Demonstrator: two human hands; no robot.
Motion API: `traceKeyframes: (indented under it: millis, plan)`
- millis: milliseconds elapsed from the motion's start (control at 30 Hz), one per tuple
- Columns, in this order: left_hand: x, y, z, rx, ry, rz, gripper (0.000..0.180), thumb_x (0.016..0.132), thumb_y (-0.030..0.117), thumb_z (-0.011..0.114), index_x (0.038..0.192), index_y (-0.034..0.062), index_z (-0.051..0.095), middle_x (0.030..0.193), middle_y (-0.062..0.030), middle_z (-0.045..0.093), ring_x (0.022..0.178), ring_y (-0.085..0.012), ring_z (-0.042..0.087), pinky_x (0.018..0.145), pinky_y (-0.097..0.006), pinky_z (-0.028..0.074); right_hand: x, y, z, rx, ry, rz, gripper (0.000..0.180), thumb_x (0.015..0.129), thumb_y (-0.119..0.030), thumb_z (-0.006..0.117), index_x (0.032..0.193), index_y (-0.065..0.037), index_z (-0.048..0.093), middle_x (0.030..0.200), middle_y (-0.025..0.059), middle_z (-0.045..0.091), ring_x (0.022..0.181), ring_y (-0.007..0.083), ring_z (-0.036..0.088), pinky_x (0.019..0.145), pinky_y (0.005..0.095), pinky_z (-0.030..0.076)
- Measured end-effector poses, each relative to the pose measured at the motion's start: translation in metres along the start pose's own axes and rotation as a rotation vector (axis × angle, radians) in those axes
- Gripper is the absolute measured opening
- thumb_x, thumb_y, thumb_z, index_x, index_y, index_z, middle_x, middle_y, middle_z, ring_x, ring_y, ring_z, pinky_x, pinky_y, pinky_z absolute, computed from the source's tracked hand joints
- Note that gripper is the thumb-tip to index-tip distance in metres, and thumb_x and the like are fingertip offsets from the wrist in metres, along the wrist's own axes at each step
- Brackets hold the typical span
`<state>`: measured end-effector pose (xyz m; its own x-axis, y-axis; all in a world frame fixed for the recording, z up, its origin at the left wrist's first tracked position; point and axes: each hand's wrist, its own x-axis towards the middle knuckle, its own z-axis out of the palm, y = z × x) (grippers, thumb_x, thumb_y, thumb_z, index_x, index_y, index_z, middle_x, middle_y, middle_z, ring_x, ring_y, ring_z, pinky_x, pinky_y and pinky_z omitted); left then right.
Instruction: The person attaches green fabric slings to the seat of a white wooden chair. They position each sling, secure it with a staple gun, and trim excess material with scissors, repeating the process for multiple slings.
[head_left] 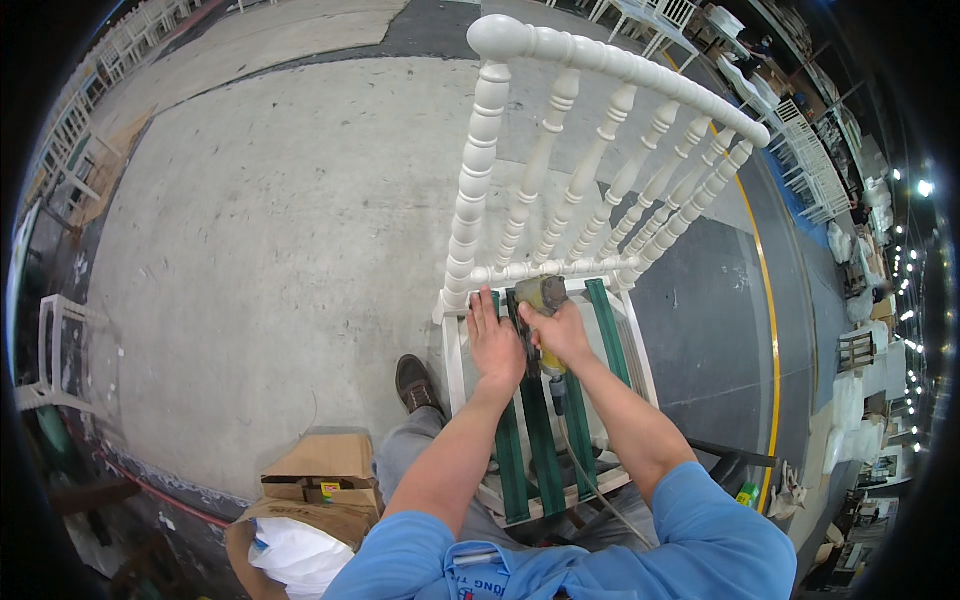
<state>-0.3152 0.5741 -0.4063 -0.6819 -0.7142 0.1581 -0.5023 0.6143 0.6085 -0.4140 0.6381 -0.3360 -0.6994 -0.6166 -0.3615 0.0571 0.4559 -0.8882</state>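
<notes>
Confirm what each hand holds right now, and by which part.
Right hand grips a yellow-green pneumatic stapler by its handle, hose trailing back. Left hand holds nothing; it lies flat, palm down, on the green webbing straps of the white chair seat.

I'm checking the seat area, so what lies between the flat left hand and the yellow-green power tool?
In the head view, the left hand and the yellow-green power tool are separated only by a dark green webbing strap of the white wooden chair.

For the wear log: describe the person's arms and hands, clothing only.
Both forearms are bare, with short bright-blue sleeves ending above the elbows. The left hand and right hand wear no gloves; no watch or rings can be made out. The blue shirt carries small printed markings on the chest.
</notes>
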Motion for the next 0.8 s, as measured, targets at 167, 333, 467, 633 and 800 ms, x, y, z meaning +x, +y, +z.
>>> traceKeyframes:
  millis: [167,333,467,633,800]
  plan:
    - [-0.001,0.001,-0.002,-0.021,-0.067,-0.027,0.027,0.082,0.017,0.076,0.096,-0.0051,0.072,0.167,-0.0242,0.025,0.156,-0.042,0.022,0.127,-0.052,0.021,-0.004,0.001,0.0,0.033,0.003,0.005,0.024,0.094,-0.024,0.077,0.096,-0.002,0.068,0.08,0.0029,0.068,0.051,0.0104,0.057,0.045,0.0272,0.045]
    - [0.0,0.002,-0.004,-0.016,-0.03,-0.011,0.032,0.081,0.02,0.077,0.098,-0.0068,0.072,0.167,-0.0244,0.026,0.155,-0.0424,0.023,0.127,-0.052,0.021,-0.005,-0.002,-0.001,0.019,-0.001,-0.015,0.026,0.094,-0.025,0.078,0.095,-0.001,0.068,0.078,0.0026,0.067,0.05,0.0107,0.057,0.044,0.0275,0.044]
    - [0.0,0.001,-0.005,0.023,-0.071,-0.019,0.029,0.085,0.017,0.073,0.099,-0.0076,0.072,0.166,-0.0246,0.028,0.155,-0.0427,0.024,0.127,-0.052,0.021,-0.009,-0.004,-0.002,0.019,0.074,-0.007,0.027,0.094,-0.026,0.078,0.089,-0.001,0.068,0.068,0.0015,0.065,0.047,0.0099,0.056,0.042,0.0276,0.044]
    - [-0.001,0.002,-0.004,-0.016,-0.02,-0.015,0.025,0.087,0.013,0.069,0.101,-0.0078,0.072,0.165,-0.0247,0.029,0.154,-0.0426,0.025,0.126,-0.053,0.022,-0.012,-0.005,-0.007,0.001,0.069,-0.015,0.028,0.094,-0.027,0.078,0.089,-0.001,0.068,0.068,0.0015,0.065,0.047,0.0095,0.057,0.042,0.027,0.043]
    - [0.001,0.003,-0.004,0.057,0.007,-0.001,0.028,0.08,0.014,0.077,0.1,-0.0056,0.072,0.165,-0.025,0.029,0.155,-0.0422,0.022,0.126,-0.053,0.022,-0.011,-0.007,-0.01,-0.04,0.1,-0.014,0.032,0.093,-0.031,0.08,0.092,-0.001,0.069,0.069,0.0018,0.065,0.047,0.0101,0.057,0.042,0.0271,0.043]
